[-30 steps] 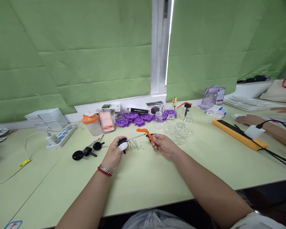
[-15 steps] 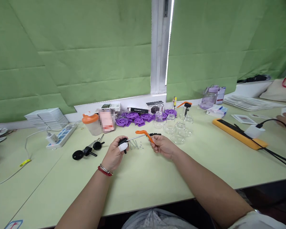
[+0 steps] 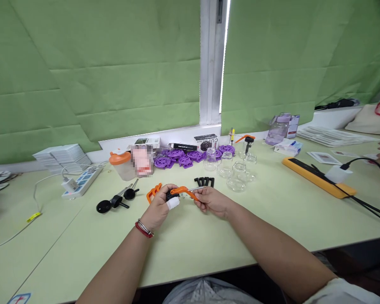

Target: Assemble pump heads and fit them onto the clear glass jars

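Both hands have drawn nearer and closer together: left hand (image 3: 160, 205) grips the black knob (image 3: 170, 196), right hand (image 3: 211, 201) pinches the orange lever (image 3: 183, 192) over the table (image 3: 209, 240).

black box (image 3: 205, 142), white lettering (too blurred to read)

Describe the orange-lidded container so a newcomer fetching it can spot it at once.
Start at the white window frame between the green blinds and drop to the pale green table. Left of the purple plastic discs stands a squat translucent plastic container with an orange lid. It is the only orange-topped vessel; the clear glass jars are lidless.
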`<state>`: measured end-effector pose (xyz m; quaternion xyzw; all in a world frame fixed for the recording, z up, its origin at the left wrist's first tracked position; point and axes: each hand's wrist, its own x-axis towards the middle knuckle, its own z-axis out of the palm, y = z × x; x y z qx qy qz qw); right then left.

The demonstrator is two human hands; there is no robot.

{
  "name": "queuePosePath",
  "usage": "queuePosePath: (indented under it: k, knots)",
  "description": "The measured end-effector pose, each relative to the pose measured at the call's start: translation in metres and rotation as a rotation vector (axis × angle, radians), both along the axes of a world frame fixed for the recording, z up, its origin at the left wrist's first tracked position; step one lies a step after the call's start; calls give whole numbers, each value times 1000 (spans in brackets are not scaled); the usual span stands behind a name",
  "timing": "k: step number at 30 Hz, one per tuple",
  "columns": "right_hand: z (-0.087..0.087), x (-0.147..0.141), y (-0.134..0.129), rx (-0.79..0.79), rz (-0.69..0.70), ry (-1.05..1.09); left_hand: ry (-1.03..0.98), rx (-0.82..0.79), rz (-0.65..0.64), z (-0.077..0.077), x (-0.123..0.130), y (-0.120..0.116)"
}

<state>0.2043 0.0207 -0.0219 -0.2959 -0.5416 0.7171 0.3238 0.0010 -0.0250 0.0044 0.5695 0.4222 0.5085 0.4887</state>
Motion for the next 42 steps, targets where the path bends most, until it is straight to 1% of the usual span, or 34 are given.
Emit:
queuePosePath:
  k: [3, 7, 10, 14, 16, 17, 18, 20, 21, 23, 24, 26, 28, 32, 37, 42]
  knots:
    - [-2, -1, -2, 3, -10, -16, -16, -7, -66, -2, 1, 0]
    - [-2, -2, -5, 17, -1, -10, -174, -56, -112, -1, 5, -2]
    - [-1, -3, -7, 30, 2, -9, -253, -85, -100, 1, 7, -4]
    - [-3, -5, -6, 49, 12, -44, -274, -100, -53, 3, 7, -3]
    - [-6, -7, -4, 70, -38, -99, -283, -83, -3, 3, 5, -2]
    - [-7, -8, -3, 117, -93, -151, -294, -71, 30, 4, 4, -1]
    - [-9, -10, -2, 203, -159, -220, -309, -59, 64, 4, 3, 0]
    - [-10, -13, -2, 479, -271, -397, -346, -35, 131, 5, 0, 2]
    - [-10, -15, -3, 640, -295, -491, -361, -24, 165, 6, -1, 3]
    - [-9, -20, -7, 927, -271, -654, -379, -5, 224, 5, -4, 6]
    - [-8, -23, -9, 1035, -244, -725, -384, 3, 249, 5, -5, 7]
    - [-6, -28, -12, 1187, -192, -845, -386, 10, 284, 4, -6, 9]
    - [-6, -32, -15, 1269, -158, -940, -385, 11, 297, 3, -6, 10]
    - [-8, -33, -17, 1321, -122, -1039, -380, 16, 299, 0, -6, 11]
    - [-11, -32, -20, 1365, -85, -1067, -375, 13, 310, -2, -8, 12]
    - [-10, -34, -21, 1410, -87, -1072, -364, 10, 326, -2, -8, 13]
